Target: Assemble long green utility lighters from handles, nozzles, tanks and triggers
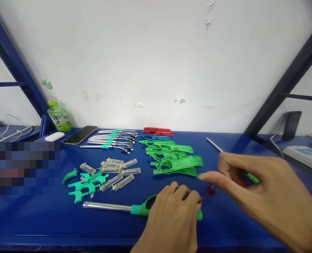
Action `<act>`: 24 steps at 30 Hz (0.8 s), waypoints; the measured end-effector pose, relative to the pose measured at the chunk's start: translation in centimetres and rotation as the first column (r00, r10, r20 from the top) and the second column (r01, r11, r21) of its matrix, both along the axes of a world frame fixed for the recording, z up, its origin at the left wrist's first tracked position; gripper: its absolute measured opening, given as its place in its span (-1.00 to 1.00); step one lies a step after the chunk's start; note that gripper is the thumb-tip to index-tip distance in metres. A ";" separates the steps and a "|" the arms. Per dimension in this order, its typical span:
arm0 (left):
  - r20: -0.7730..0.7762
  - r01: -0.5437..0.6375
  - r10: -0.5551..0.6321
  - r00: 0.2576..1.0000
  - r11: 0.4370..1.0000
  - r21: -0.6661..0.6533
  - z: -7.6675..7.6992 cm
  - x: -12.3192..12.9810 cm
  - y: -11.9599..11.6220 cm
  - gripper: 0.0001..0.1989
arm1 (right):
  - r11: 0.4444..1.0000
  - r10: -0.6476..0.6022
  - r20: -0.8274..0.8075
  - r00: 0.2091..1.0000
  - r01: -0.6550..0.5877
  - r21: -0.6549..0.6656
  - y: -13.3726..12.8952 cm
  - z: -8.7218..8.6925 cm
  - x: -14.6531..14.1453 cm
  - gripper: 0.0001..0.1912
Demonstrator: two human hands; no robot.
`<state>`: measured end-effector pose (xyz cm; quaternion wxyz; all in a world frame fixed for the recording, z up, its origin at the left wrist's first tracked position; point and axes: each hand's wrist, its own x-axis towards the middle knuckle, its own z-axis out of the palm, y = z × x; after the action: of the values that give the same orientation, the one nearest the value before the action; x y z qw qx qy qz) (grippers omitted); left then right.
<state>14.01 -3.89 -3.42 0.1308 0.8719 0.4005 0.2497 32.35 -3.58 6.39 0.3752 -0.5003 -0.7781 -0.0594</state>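
A green lighter (140, 209) with a long silver tube lies across the front of the blue table, tube to the left. My left hand (173, 214) is wrapped over its green handle, and the handle's end shows past the fingers. Close by on the right, my right hand (250, 186) has its thumb stretched out and fingers curled. Below the thumb is a small tool with a red handle (211, 190), its thin shaft reaching toward my left fingers. A green and white stick-like object (252, 178) shows behind my right hand, partly hidden by it.
Behind lie green shells (179, 163), blue shells (156, 137), red shells (158, 131) and silver tubes with wires (100, 142). Left are clear tanks (122, 183), teal pieces (78, 191), a phone (80, 135), a white case (55, 136) and a bottle (59, 117).
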 end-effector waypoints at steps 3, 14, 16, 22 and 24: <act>0.015 0.001 -0.002 1.000 1.000 0.017 -0.1 -0.1 0.0 -0.81 | 0.998 0.002 -0.073 0.997 -0.007 -0.064 -0.7 -0.2 1.1 -0.48; 0.065 -0.073 0.062 0.996 0.982 0.173 -1.5 0.2 0.3 -0.87 | 0.960 0.207 -0.116 0.972 -0.225 -0.170 0.3 -1.0 2.3 -0.78; 0.070 -0.090 0.077 0.995 0.976 0.198 -1.6 0.3 0.3 -0.85 | 0.963 0.164 -0.119 0.979 -0.185 -0.197 0.0 -1.0 2.4 -0.78; 0.075 -0.099 0.081 0.994 0.957 0.271 -2.4 0.6 0.7 -0.83 | 0.995 0.038 -0.019 0.999 -0.039 -0.087 -0.4 -1.5 2.0 -0.51; 0.068 -0.105 0.089 0.994 0.947 0.305 -3.0 0.7 0.9 -0.83 | 1.000 0.007 0.016 1.000 -0.007 -0.022 -0.1 -1.4 1.6 -0.44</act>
<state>14.69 -2.94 -6.43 -0.0085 0.8538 0.3955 0.3385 33.97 -3.66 4.96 0.3635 -0.5011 -0.7835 -0.0537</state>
